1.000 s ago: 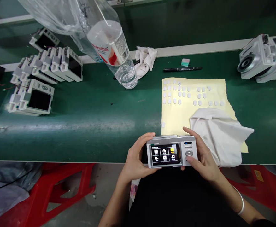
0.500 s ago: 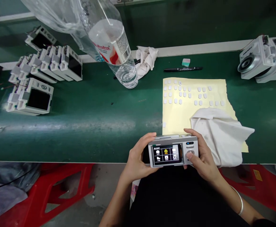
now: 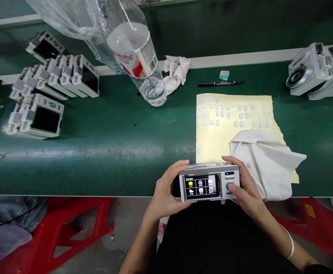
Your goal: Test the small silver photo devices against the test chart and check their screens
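Over bench edge [image 3: 69, 195], left fingers [image 3: 173, 171] wrapped around silver handheld device [image 3: 203, 183]; right thumb [image 3: 231, 193] pressed on round dial [image 3: 229, 185].

1. The bottle [image 3: 134, 49] has "Wahaha" in red on its label [image 3: 122, 57] (the barcode panel beside it is too small to read).
2. The device [image 3: 230, 186] has a screen [image 3: 202, 187] showing six icons; "MP3" stands under the music note at bottom right.
3. The other screen captions are tiny Chinese characters, too small to read.
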The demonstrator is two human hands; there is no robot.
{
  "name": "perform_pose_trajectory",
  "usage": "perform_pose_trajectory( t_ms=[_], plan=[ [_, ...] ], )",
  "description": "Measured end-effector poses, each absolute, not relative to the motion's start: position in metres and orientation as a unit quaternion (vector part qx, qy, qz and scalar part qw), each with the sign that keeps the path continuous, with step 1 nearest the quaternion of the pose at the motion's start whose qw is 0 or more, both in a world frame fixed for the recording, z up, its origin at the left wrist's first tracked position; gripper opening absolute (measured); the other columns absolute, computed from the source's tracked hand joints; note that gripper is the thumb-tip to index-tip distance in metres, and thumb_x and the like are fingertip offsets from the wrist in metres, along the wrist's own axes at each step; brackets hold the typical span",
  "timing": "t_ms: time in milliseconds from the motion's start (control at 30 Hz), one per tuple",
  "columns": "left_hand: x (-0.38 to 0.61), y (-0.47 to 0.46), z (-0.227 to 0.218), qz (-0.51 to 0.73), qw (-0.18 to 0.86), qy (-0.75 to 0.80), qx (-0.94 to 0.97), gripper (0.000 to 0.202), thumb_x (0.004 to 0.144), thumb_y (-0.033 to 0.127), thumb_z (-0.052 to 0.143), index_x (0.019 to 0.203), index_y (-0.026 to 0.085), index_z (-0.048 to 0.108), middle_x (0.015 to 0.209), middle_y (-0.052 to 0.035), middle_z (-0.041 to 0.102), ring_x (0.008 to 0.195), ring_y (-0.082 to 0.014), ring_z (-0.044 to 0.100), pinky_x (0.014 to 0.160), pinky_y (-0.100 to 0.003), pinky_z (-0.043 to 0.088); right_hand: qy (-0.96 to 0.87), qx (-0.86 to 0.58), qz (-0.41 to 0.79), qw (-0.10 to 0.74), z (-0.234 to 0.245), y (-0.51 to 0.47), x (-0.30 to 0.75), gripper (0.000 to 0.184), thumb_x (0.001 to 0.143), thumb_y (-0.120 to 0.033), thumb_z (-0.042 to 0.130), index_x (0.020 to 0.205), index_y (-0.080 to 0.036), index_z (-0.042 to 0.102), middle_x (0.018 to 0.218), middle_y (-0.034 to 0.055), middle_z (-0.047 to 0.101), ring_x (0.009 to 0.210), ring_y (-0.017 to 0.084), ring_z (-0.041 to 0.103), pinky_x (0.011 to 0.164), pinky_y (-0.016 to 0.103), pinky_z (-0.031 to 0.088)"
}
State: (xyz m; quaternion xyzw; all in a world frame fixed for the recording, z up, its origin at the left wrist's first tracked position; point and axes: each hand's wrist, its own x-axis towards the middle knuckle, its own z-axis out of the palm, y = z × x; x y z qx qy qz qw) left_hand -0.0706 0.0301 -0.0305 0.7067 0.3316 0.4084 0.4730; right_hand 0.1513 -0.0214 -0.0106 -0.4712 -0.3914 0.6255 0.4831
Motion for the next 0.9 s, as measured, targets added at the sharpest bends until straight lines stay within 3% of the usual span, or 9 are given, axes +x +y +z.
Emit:
perform_pose_trajectory(
  t_ms=[167, 400, 667, 900],
  plan=[
    [-0.0706, 0.0309, -0.0303, 0.41, 0.472, 0.329, 0.708, 0.077, 0.066, 0.025, 0.081, 0.134, 0.028, 0.046, 0.135, -0.0109, 0.056, 0.127, -0.0303, 0.052, 0.105, -0.047, 0.047, -0.399, -0.447, 0.629, 0.495, -0.014, -0.0213, 0.152, 0.045, 0.091, -0.036, 0.058, 0.133, -0.034, 0.041, 0.08, -0.0025, 0.057, 0.051, 0.012, 0.063, 0.041, 0.021, 0.055],
    [-0.0706, 0.0305, -0.0305, 0.402, 0.478, 0.326, 0.71, 0.078, 0.064, 0.024, 0.083, 0.133, 0.029, 0.047, 0.133, -0.0105, 0.057, 0.125, -0.0303, 0.054, 0.105, -0.047, 0.046, -0.369, -0.446, 0.638, 0.507, -0.0127, -0.0194, 0.1504, 0.044, 0.085, -0.058, 0.059, 0.119, -0.031, 0.048, 0.071, -0.0026, 0.061, 0.041, 0.014, 0.062, 0.032, 0.022, 0.051],
    [-0.0711, 0.0306, -0.0293, 0.396, 0.482, 0.322, 0.712, 0.078, 0.064, 0.024, 0.082, 0.133, 0.028, 0.047, 0.132, -0.0107, 0.057, 0.125, -0.0291, 0.054, 0.104, -0.046, 0.047, -0.365, -0.465, 0.632, 0.501, -0.0127, -0.0185, 0.1508, 0.052, 0.078, -0.07, 0.058, 0.111, -0.029, 0.05, 0.067, -0.0018, 0.062, 0.037, 0.015, 0.06, 0.027, 0.023, 0.048],
    [-0.0715, 0.0303, -0.0281, 0.389, 0.477, 0.325, 0.718, 0.077, 0.064, 0.023, 0.082, 0.132, 0.028, 0.048, 0.13, -0.011, 0.058, 0.123, -0.0297, 0.055, 0.102, -0.046, 0.048, -0.378, -0.471, 0.619, 0.503, -0.0105, -0.0185, 0.1509, 0.048, 0.08, -0.069, 0.057, 0.108, -0.03, 0.053, 0.065, -0.003, 0.061, 0.035, 0.014, 0.059, 0.025, 0.021, 0.046]
  ],
)
